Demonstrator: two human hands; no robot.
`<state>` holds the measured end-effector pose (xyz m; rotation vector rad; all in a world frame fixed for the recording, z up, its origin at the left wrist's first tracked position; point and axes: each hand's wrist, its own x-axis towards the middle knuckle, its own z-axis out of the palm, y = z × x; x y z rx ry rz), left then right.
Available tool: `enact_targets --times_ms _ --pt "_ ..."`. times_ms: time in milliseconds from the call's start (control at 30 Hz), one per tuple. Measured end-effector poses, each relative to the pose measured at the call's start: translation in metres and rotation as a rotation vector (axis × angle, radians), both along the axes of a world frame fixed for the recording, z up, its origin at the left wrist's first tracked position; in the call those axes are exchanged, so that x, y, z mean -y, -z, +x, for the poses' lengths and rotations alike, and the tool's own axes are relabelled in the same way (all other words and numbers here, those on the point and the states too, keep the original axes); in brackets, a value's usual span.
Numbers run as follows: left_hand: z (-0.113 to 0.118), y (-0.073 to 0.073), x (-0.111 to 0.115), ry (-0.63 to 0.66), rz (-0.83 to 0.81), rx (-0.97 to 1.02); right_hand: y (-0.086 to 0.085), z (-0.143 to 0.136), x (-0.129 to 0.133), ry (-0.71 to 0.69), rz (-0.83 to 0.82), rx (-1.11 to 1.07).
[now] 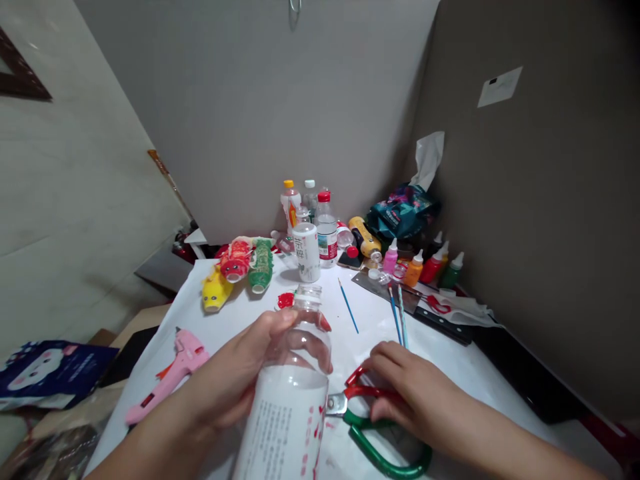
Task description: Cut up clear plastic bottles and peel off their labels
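Observation:
My left hand [260,360] is wrapped round the upper part of a clear plastic bottle [287,413] with a white printed label; its open mouth points up and away. My right hand [400,380] holds the scissors [390,450] by their handles, one red and one green. The scissor blades are hidden behind the bottle. Close beyond the bottle neck lies a small red piece [285,300] on the white table covering.
A pink glue gun [173,377] lies left. Yellow, red and green fish-like crafts [261,267] sit at back left, several bottles [306,253] at back centre. Brushes [349,305], a cleaver [440,325] and paint bottles [414,270] are right, near a tissue pack [404,212].

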<state>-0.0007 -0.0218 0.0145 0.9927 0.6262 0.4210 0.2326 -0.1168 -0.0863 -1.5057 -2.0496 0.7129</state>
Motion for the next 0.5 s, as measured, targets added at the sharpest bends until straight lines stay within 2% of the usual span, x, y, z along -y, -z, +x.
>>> enact_targets --times_ms 100,200,367,500 --pt "-0.002 -0.001 -0.001 -0.026 0.049 -0.031 0.003 0.000 -0.001 -0.052 -0.149 0.145" --pt "-0.004 -0.003 -0.002 -0.065 0.143 -0.016 0.002 -0.005 0.001 -0.033 -0.217 0.143" --pt "-0.013 -0.011 -0.002 -0.211 0.315 -0.025 0.007 -0.012 0.008 0.072 -0.153 0.169" --pt "-0.024 -0.011 -0.003 -0.283 0.398 -0.048 -0.001 0.003 0.010 0.188 -0.148 0.086"
